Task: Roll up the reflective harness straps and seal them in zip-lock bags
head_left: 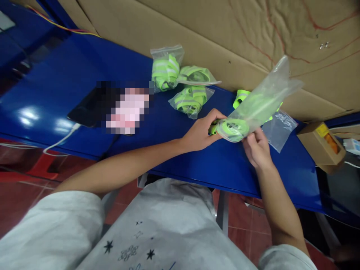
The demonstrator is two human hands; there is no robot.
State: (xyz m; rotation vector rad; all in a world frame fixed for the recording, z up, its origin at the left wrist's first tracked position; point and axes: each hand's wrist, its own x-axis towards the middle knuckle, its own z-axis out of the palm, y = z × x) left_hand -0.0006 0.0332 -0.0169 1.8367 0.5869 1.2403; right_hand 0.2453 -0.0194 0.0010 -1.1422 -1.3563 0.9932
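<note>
Over the blue table, a clear plastic bag stands up between my two hands, with a coiled neon green reflective strap at its lower end. My left hand is closed round the strap's left side at the bag's edge, where a dark piece shows between thumb and fingers. My right hand pinches the lower right edge of the bag. Behind the bag lies another neon green strap, partly hidden. A flat clear bag rests on the table right of my right hand.
Several bagged green straps lie at the back of the blue table. A black device with a white cable is at left, beside a blurred-out patch. An open cardboard box stands at right. Brown cardboard lines the back.
</note>
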